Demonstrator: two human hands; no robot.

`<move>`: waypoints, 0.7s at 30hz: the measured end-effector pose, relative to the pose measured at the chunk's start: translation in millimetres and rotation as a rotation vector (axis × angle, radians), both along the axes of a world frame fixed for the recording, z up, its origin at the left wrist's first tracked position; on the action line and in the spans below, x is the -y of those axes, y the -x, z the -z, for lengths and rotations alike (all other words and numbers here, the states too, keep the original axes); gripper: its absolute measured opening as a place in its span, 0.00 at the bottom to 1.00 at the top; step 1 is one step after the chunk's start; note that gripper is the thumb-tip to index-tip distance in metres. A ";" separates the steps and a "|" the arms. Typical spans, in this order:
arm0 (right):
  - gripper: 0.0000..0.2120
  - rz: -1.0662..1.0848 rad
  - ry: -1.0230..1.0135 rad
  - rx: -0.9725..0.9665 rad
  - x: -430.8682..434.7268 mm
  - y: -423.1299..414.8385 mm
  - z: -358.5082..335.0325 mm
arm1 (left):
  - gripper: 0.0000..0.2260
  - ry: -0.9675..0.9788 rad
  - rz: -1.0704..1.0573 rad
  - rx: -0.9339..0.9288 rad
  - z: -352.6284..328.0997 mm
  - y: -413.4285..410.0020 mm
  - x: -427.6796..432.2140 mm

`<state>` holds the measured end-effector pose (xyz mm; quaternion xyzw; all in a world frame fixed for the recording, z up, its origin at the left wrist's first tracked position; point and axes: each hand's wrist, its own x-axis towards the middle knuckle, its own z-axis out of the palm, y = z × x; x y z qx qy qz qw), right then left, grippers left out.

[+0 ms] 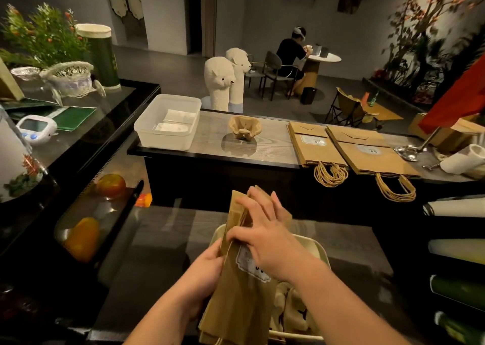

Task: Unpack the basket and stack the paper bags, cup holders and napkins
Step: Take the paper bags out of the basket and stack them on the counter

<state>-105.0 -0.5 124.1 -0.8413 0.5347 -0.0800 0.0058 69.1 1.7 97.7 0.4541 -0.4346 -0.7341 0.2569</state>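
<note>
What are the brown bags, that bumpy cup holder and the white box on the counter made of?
The brown bags look like matte kraft paper: flat creases, folded flaps and twisted cord handles. The cup holder seems to be moulded paper pulp, dull tan with soft rounded ridges. The white box is probably plastic: smooth, slightly see-through walls and a rolled rim.

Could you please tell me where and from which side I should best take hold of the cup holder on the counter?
Probably by its outer rim, from above. The cup holder sits upright on the counter with its cups open upward, apart from the white tub and the paper bags. Pinching opposite rim edges should lift it.
</note>
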 end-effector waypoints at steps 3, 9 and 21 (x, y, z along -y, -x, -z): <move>0.14 0.018 0.028 0.107 0.8 -4.1 17.7 | 0.14 -0.004 -0.053 0.009 4.1 1.0 -4.3; 0.29 0.247 0.090 0.238 -0.3 -7.7 39.3 | 0.17 -0.091 -0.067 -0.104 19.0 -6.6 -13.1; 0.10 0.646 -0.637 1.201 -21.9 -5.4 41.2 | 0.12 0.022 -0.387 -0.285 8.4 -1.0 -2.4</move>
